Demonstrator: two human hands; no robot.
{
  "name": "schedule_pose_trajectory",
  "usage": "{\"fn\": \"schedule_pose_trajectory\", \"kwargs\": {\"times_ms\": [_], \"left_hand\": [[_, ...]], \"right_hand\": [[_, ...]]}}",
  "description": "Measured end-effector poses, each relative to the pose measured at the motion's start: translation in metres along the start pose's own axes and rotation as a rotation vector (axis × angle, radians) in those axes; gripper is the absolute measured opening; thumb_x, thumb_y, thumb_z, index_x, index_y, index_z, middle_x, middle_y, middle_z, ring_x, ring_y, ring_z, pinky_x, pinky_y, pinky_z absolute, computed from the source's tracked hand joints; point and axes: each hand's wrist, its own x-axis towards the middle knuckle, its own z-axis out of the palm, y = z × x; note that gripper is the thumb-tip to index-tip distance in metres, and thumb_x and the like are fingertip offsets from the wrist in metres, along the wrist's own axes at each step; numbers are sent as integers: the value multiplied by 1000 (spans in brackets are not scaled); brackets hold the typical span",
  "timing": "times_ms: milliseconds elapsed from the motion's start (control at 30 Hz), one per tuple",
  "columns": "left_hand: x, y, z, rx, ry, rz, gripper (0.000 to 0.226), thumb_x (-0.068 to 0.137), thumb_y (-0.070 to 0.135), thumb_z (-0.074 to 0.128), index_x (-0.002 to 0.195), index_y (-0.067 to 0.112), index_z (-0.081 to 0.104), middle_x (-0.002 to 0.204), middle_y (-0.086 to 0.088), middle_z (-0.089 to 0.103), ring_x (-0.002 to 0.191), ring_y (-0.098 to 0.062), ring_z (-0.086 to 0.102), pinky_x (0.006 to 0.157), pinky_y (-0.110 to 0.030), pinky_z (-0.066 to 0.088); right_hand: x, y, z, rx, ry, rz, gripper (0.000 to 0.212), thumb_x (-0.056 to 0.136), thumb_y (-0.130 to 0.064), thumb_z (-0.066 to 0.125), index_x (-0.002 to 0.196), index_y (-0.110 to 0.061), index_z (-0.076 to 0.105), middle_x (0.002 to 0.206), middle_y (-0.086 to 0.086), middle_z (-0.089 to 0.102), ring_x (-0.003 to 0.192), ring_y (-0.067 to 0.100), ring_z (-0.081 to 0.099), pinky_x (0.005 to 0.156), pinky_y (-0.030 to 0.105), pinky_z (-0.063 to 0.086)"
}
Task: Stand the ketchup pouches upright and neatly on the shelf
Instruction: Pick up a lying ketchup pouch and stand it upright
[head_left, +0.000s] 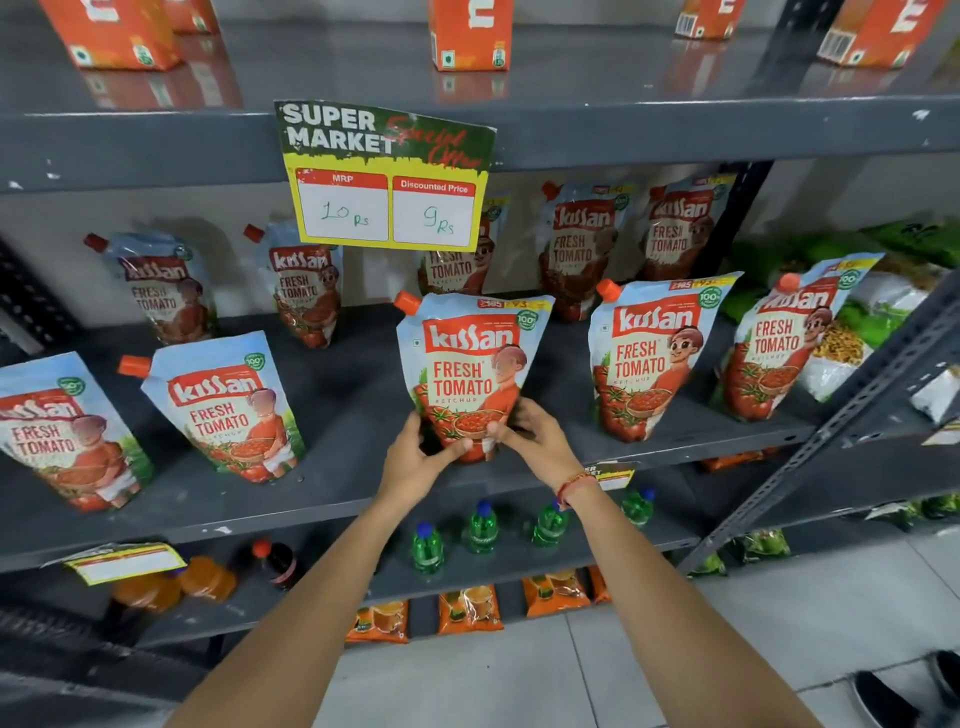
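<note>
I see the middle ketchup pouch (470, 364) standing upright near the front edge of the grey shelf (353, 395). Its orange cap (407, 302) points up and to the left. My left hand (415, 462) holds the bottom of this pouch on its left side, and my right hand (535, 441) holds the bottom on its right side. The fingers (457, 446) of both hands are curled around the pouch, so both are grasping it.

Left of it in the front row stand one pouch (228, 410) and another pouch (62, 431) at the edge of the view, both leaning a bit. Right of it stand a pouch (654, 353) and a far right pouch (789, 338). More pouches stand in a back row by the wall.

A price sign (387, 176) hangs from the shelf above. Orange cartons (470, 34) sit up there. Green bottles (483, 527) stand on the shelf below. My right wrist has a red thread band (574, 486).
</note>
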Motion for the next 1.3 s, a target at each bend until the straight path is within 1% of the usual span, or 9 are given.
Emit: {"fn": "schedule_pose_trajectory", "kwargs": {"times_ms": [200,567,733,833,967,1067,1200,1233,1300], "left_hand": [[-6,8,12,24,8,-7,71,75,38,73,135,21,39,135,-3,56,122,-19,52,97,-29,40],[-8,13,18,35,7,-16,70,79,36,70,138,22,36,137,-3,54,126,-22,49,107,-42,40],[-11,13,19,47,-22,-25,72,79,41,69,139,23,35,137,-2,54,127,-22,48,103,-33,39],[-9,13,17,73,-64,-24,72,79,44,67,140,23,33,137,-2,54,128,-22,48,101,-30,38],[-11,16,11,125,-152,-4,84,80,39,68,146,21,21,144,-3,47,131,-22,44,100,-25,35],[-27,7,-9,87,-142,38,85,82,33,67,148,18,16,152,-3,35,137,-19,36,110,-31,32],[-52,-21,-61,32,64,99,55,86,27,64,136,19,43,136,2,52,117,-7,51,98,-22,41],[-58,-28,-77,19,146,113,44,86,26,63,128,20,50,127,3,57,111,-8,56,92,-19,44],[-67,-43,-111,6,334,144,22,87,21,62,109,22,60,107,2,64,96,-13,63,80,-13,49]], "right_hand": [[-7,-1,-11,-5,2,10,55,81,-31,70,130,-14,51,126,8,62,118,20,56,105,43,44],[-12,5,-11,22,-4,-23,54,84,-32,66,132,-17,47,125,1,60,111,9,56,90,15,45],[-11,10,-17,37,-25,-12,53,80,-30,72,127,-20,51,122,-1,62,116,12,57,99,25,47],[-9,9,-15,35,-6,-5,57,73,-29,78,122,-25,50,116,-7,61,118,13,56,93,16,45],[-19,11,-5,56,169,15,72,68,-31,81,130,-14,49,127,1,58,119,14,54,101,29,45],[-38,15,26,48,481,-9,58,73,-28,79,123,-10,55,120,4,62,113,14,57,94,25,45],[-57,17,82,24,780,-80,30,82,-22,70,107,-7,61,105,13,65,103,26,61,93,39,50],[-60,15,98,18,794,-92,26,84,-21,68,105,-7,62,103,11,64,100,24,60,92,40,50],[-62,7,133,-14,741,-126,22,85,-22,66,102,-9,63,99,5,62,95,22,60,87,29,51]]}}
